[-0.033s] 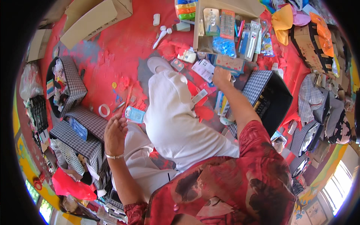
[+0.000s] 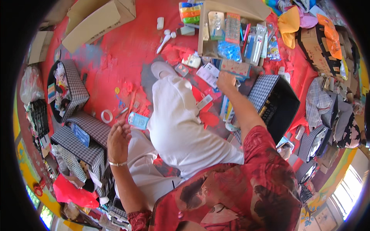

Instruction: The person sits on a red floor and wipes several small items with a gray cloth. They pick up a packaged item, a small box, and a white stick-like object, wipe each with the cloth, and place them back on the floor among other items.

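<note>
I sit on a red floor [image 2: 127, 50] in white trousers [image 2: 181, 127]. My right hand [image 2: 226, 81] reaches forward and is closed on the lower edge of a flat pinkish card packet [image 2: 236, 68]. The packet lies at the front of an open cardboard box [image 2: 239, 8] that holds several blister-packed items. My left hand [image 2: 118, 140] is raised beside my left knee with the fingers apart and nothing in it; a thin bracelet is on its wrist. A light blue packet [image 2: 138, 120] and a roll of clear tape [image 2: 106, 116] lie on the floor just beyond that hand.
A black checked storage bin [image 2: 283, 102] stands open to the right of my arm. Checked fabric bins [image 2: 79, 90] with small goods line the left side. A flattened cardboard box [image 2: 96, 23] lies far left. Clothes and bags [image 2: 323, 42] pile up at the right.
</note>
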The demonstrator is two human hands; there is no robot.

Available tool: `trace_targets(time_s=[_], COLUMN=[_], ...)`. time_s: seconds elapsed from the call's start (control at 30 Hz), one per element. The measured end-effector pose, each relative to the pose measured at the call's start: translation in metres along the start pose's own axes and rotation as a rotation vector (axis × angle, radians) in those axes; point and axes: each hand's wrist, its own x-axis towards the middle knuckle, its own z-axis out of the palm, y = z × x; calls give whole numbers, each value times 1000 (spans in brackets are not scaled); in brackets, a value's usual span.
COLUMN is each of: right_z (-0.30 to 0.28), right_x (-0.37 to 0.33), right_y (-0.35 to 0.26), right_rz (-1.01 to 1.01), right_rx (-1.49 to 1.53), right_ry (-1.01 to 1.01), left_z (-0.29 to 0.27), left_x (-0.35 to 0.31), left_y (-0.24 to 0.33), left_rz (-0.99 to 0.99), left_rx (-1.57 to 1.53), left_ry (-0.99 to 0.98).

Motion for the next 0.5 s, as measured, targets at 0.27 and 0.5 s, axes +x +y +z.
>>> trace_targets(time_s=[0.27,0.5], right_z=[27,41], right_x=[17,25], right_y=[-17,-14], right_rz=[131,202], right_rx=[62,70], right_ry=[-88,-165], left_z=[13,15], left_x=[1,0], left_y=[2,3], left_rz=[14,0], left_rx=[44,45], left_ry=[10,1])
